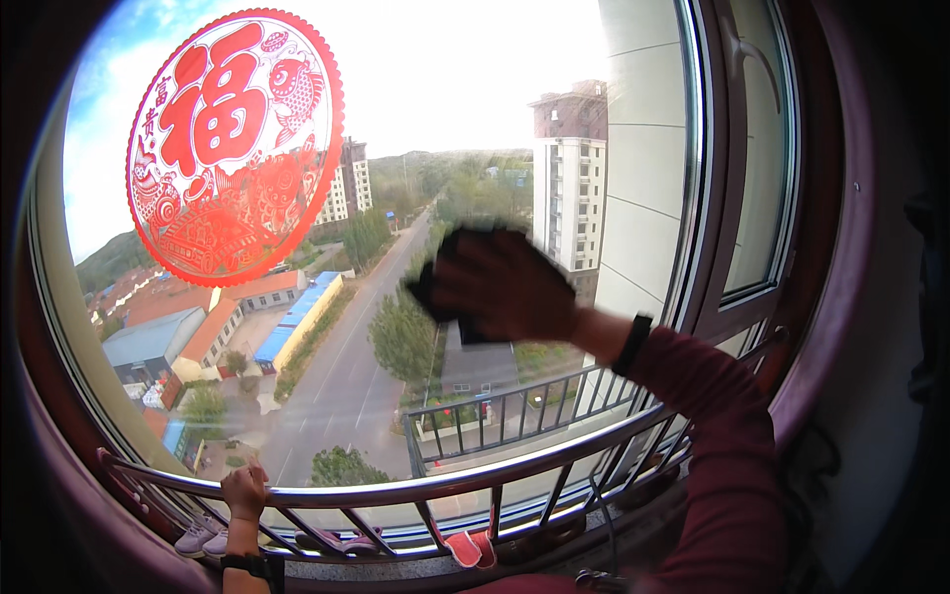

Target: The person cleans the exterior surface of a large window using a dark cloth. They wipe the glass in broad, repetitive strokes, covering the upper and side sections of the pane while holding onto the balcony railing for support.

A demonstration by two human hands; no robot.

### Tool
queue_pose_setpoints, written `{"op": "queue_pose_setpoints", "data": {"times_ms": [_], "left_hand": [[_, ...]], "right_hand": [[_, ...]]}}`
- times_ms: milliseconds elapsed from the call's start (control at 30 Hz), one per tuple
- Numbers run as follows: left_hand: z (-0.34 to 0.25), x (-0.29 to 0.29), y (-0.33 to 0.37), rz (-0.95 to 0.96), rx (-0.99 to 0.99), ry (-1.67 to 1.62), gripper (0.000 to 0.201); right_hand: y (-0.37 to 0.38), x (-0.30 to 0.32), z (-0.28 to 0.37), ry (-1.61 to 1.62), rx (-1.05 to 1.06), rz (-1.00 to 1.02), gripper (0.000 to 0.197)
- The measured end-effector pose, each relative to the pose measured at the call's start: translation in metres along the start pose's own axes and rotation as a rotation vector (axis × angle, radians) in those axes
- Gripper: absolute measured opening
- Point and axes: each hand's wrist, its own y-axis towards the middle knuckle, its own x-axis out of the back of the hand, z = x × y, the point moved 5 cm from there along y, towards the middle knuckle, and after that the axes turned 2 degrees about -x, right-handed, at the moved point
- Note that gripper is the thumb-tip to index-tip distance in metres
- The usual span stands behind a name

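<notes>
free room along the glass (396,193), metal railing (396,493) standing across below, window frame (725,188) bounding the right

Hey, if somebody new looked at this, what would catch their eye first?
Probably the big round red sticker on the upper left of the window. Next might be the right hand, blurred near the middle, with a dark cloth under it. Lower left, the left hand grips the shiny metal railing.
</notes>
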Motion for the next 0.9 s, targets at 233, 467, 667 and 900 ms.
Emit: {"op": "queue_pose_setpoints", "data": {"times_ms": [233,467,667,900], "left_hand": [[-0.004,0.000,0.001,0.000,-0.005,0.025,0.059],[-0.017,0.010,-0.002,0.036,0.023,0.030,0.059],[-0.021,0.012,-0.003,0.024,0.002,0.054,0.057],[-0.025,0.013,-0.002,0.059,-0.013,0.013,0.065]], "right_hand": [[0.012,-0.046,0.068,0.232,0.535,0.072,0.048],[0.188,0.099,-0.155,-0.180,-0.288,-0.225,0.046],[0.195,0.129,-0.179,-0.607,-0.601,-0.534,0.031],[0.019,-0.010,0.023,-0.093,0.037,0.121,0.048]]}}
